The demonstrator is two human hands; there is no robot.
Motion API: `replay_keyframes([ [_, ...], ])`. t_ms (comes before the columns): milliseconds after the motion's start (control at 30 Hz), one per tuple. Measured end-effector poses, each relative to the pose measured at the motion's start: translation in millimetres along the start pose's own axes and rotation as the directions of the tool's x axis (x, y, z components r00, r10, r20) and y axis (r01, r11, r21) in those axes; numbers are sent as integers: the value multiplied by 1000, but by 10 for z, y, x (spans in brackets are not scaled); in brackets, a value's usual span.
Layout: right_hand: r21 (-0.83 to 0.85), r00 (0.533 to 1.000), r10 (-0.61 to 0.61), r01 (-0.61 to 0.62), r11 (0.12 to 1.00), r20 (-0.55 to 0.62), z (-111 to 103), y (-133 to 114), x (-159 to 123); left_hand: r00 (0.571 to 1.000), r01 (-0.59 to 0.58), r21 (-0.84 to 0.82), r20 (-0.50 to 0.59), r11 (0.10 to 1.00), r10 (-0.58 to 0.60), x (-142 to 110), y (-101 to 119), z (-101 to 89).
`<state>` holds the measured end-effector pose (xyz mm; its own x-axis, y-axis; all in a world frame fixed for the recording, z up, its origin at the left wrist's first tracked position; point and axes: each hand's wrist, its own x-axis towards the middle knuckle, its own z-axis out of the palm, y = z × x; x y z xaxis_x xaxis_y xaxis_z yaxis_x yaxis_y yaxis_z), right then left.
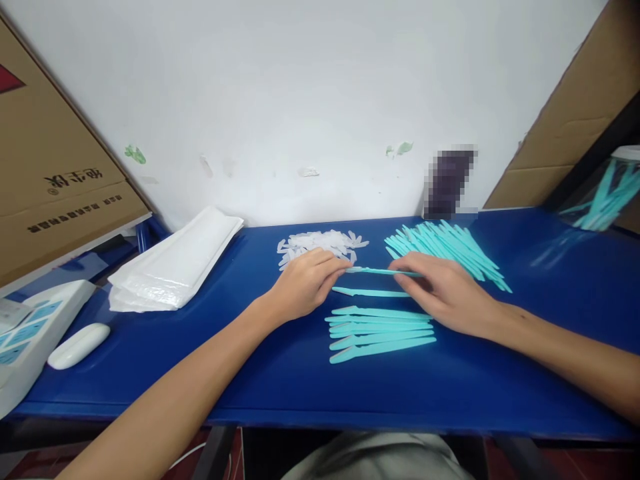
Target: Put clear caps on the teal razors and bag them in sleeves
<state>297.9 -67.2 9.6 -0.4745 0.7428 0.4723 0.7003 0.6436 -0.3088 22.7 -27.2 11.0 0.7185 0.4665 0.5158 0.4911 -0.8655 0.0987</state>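
White wall (320, 100) behind a blue table (175, 373), on the left of which lie flat white packets (180, 257). The right hand (447, 290) and the left hand (305, 283) face each other over the table, with a heap of turquoise sticks (453, 247) beyond the right, a row of similar sticks (383, 329) laid roughly parallel nearer the front edge, and a heap of small white pieces (317, 241) just beyond the left. Single turquoise stick (375, 271), held nearly level between the hands: right thumb and fingers closed on its handle, left fingertips pinching its opposite, pale end
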Motion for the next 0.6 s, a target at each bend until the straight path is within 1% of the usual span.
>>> replay_keyframes([
  [100,37,999,-33,33,999,23,25,-11,-1,1000,-8,-77,-18,997,7,20,69,53],
  [167,33,999,-29,28,999,39,41,0,1,1000,-7,-64,-13,998,6,32,79,72],
  [233,-32,1000,0,0,999,29,46,20,4,1000,17,-8,-1,1000,-17,37,48,71],
  [300,-147,1000,21,-22,989,-8,34,40,5,998,53,54,17,997,-54,32,-17,56],
  [367,-240,999,9,-17,971,-33,9,55,1,995,82,94,49,992,-87,18,-93,36],
  [400,-257,1000,-7,1,966,-23,-5,60,-3,993,89,104,68,991,-97,9,-127,27],
  [467,-247,998,-38,47,968,40,-24,63,-15,988,98,108,106,989,-109,-8,-174,12],
  [533,-220,989,-62,91,971,134,-23,67,-31,984,94,90,143,991,-107,-19,-189,3],
  [600,-195,980,-52,90,977,195,-7,80,-48,982,87,73,163,994,-98,-24,-181,-5],
])
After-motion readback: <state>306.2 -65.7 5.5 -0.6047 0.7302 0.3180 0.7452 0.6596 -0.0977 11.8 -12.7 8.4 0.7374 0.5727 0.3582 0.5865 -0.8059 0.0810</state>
